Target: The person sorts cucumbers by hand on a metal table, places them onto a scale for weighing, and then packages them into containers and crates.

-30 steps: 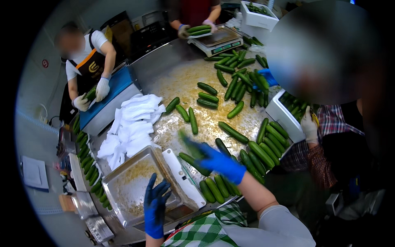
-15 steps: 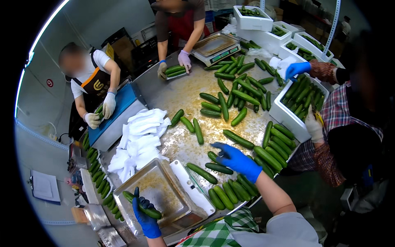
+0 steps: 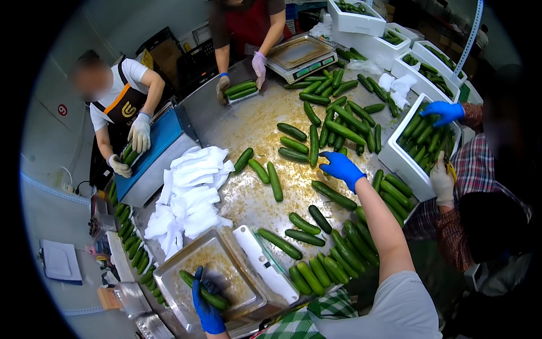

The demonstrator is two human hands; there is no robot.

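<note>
My left hand (image 3: 205, 313), in a blue glove, is closed around a cucumber (image 3: 219, 301) above the metal tray of a scale (image 3: 189, 257). Farther out over the table, my right hand (image 3: 341, 169), gloved in blue too, has its fingers stretched and apart, with nothing visible in it. Just beyond its fingertips lies an upright-pointing cucumber (image 3: 314, 146), part of a loose heap. Closer to me, several cucumbers (image 3: 309, 277) lie side by side along the table's near edge, below my right forearm. One dark cucumber (image 3: 320, 218) lies between that row and my right hand.
White foam nets (image 3: 195, 181) are piled left of centre. A co-worker at the left handles cucumbers on a blue-topped machine (image 3: 152, 152). Across the table, another holds a packed tray (image 3: 243, 93) near a second scale (image 3: 300, 56). At right, a co-worker's hands are at a white box (image 3: 403, 164).
My right hand has moved farther out and slightly right, leaving the near cucumbers. A cucumber near it has turned and shifted. My left hand has tilted, still gripping its cucumber.
</note>
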